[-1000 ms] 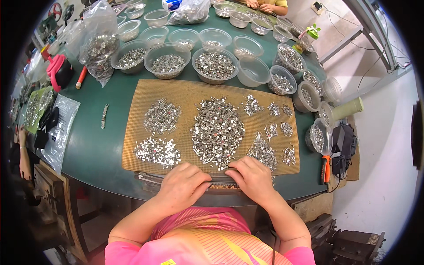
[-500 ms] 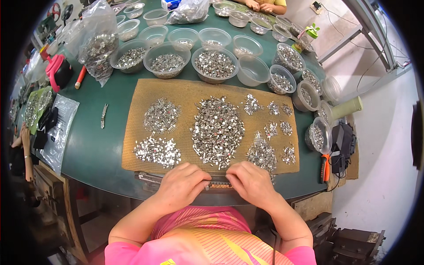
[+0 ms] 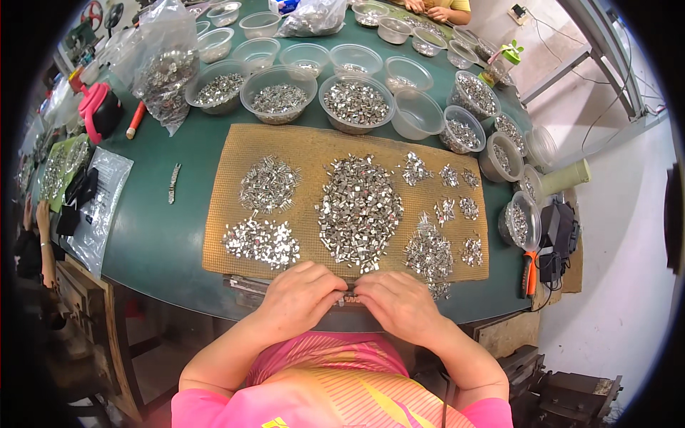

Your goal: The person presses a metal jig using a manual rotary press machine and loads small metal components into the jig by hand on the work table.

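My left hand (image 3: 301, 298) and my right hand (image 3: 399, 305) come together at the table's front edge, fingertips almost touching. Both have their fingers pinched, and what they hold, if anything, is hidden. Under them lies a dark metal bar (image 3: 246, 284) along the edge, and a short row of copper-coloured pieces (image 3: 349, 300) shows between the hands. Just beyond, a brown textured mat (image 3: 307, 143) bears a large central pile of small silver metal pieces (image 3: 359, 210). Flat shiny pieces (image 3: 262, 242) lie near my left hand, thin narrow ones (image 3: 428, 253) near my right.
Clear plastic bowls (image 3: 357, 103) of metal parts curve round the mat's far and right sides. At left are a linked metal strip (image 3: 173, 184), a red-handled tool (image 3: 135, 120) and a filled plastic bag (image 3: 165, 78). An orange-handled tool (image 3: 528, 274) lies right. Other people's hands (image 3: 437, 13) show far off.
My right hand has moved left, closing the gap to my left hand and covering more of the copper-coloured row. The whole view has shifted slightly.
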Demonstrator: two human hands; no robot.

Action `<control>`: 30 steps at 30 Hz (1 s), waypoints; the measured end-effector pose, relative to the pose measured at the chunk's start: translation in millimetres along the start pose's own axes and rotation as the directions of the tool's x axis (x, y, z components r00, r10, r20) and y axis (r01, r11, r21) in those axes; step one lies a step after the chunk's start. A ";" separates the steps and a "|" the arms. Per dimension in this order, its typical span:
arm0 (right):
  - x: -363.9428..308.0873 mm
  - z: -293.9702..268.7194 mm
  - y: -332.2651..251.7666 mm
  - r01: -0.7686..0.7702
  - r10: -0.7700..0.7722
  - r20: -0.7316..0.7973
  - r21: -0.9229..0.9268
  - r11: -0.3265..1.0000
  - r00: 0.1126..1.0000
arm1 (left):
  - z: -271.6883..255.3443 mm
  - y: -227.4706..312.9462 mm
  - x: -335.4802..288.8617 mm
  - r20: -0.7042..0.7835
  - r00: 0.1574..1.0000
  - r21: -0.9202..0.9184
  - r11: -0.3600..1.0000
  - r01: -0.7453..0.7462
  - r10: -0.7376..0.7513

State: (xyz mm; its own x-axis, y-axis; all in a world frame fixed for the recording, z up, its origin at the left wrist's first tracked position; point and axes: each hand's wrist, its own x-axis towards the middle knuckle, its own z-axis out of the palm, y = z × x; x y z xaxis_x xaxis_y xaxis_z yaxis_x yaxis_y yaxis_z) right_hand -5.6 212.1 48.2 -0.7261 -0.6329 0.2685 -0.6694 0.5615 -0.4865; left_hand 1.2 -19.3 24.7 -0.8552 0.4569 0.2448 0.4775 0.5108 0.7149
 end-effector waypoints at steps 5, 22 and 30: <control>-18.7 -14.9 9.3 -0.139 0.139 -0.001 -0.007 0.990 0.990 | -0.6 3.5 2.4 -0.003 1.000 0.011 1.000 -0.001 0.001; -48.3 -19.2 18.3 -0.212 0.212 -0.119 0.015 0.977 0.970 | -2.3 3.5 -0.6 -0.082 0.991 0.003 0.994 -0.108 0.108; -46.7 -15.6 15.4 -0.221 0.216 -0.064 -0.073 0.973 0.974 | -40.9 -16.8 -36.5 -0.263 0.942 0.333 0.936 -0.115 0.209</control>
State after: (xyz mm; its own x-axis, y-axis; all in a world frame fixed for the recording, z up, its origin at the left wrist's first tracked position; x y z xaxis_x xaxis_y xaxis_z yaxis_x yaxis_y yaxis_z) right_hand 15.5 258.6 41.1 -0.8623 -0.4609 0.2096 -0.5021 0.7246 -0.4720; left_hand 16.2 -74.4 30.6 -0.7586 0.3455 0.5523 0.6123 0.6679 0.4232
